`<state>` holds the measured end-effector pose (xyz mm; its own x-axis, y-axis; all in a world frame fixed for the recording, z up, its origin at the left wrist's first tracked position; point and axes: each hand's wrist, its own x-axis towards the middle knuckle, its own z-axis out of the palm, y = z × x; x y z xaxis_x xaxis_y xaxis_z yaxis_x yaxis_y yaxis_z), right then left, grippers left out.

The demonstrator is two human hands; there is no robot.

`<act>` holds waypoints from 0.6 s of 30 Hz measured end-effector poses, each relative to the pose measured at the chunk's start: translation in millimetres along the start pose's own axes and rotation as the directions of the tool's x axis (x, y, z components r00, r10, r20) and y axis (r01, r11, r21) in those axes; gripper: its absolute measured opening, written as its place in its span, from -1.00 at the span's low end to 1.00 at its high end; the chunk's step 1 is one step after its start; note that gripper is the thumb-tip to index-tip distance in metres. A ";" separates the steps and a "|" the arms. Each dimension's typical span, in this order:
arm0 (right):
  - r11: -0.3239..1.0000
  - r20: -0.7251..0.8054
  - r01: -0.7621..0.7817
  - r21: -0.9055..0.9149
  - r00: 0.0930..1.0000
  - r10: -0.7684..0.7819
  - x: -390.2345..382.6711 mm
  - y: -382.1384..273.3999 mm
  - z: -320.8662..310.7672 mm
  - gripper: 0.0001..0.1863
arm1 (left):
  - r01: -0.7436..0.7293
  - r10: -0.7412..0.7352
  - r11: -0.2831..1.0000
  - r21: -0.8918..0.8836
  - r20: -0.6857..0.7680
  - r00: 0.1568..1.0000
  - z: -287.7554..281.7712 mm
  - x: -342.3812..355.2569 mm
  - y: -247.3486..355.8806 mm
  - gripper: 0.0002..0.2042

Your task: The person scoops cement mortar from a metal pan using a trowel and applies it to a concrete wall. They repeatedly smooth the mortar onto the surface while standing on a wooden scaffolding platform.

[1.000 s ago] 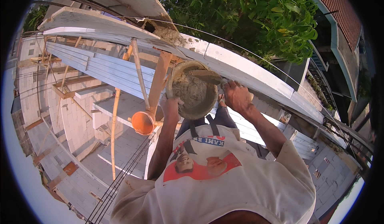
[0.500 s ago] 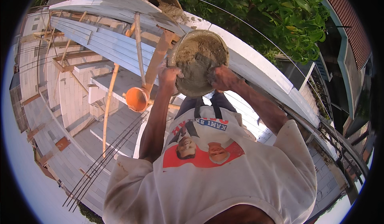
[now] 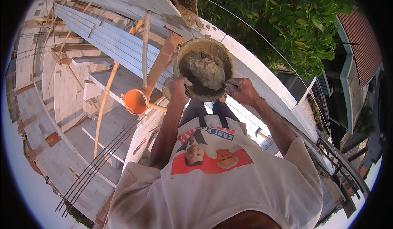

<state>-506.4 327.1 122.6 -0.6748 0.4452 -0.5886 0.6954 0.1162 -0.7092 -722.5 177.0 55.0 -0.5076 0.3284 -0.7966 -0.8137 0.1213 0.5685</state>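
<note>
A round dark bucket (image 3: 229, 57) with a mortar-smeared rim is held out in front of my body, its mouth facing up toward me. Inside it sits a lumpy grey heap of wet mortar (image 3: 206, 71). On the near left part of the rim, my left hand (image 3: 179, 87) is closed, thumb over the edge. My right hand (image 3: 242, 90) grips the near right of the rim the same way. The bucket's underside and the fingers beneath the rim are hidden. Just left of my left hand shows a grey rounded edge that I cannot make out.
An orange bucket (image 3: 136, 102) is to the left, beside a brown wooden post (image 3: 163, 61). A white wall top (image 3: 262, 75) runs diagonally behind the held bucket. Bamboo poles (image 3: 107, 102), steel rods (image 3: 96, 163) and blue-grey sheets (image 3: 106, 34) lie left; leafy branches (image 3: 286, 24) hang right.
The held bucket has come slightly down toward me, with both hands still on its rim. The mortar, flatter before, now shows as a raised lump in the middle.
</note>
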 end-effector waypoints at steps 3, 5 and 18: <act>0.997 -0.133 0.045 -0.067 0.990 -0.054 0.8 -18.0 -24.9 -0.63 | -0.019 0.028 0.992 0.127 -0.070 0.997 -11.2 3.9 -9.5 -0.62; 0.997 -0.147 0.030 -0.069 0.988 -0.040 7.5 -33.5 -44.8 -0.62 | -0.043 0.057 0.989 0.144 -0.095 0.994 -12.2 3.5 -10.7 -0.60; 0.632 -0.432 0.153 -0.760 0.609 -0.666 170.2 -100.4 -24.7 -0.58 | -0.013 0.045 0.985 0.169 -0.185 0.982 -68.7 -11.6 -11.5 -0.63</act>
<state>-684.9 413.1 103.2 -0.7669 0.5767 0.2815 0.5243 0.8160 -0.2432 -726.7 107.4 43.6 -0.5872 0.1548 -0.7945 -0.7472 0.2739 0.6056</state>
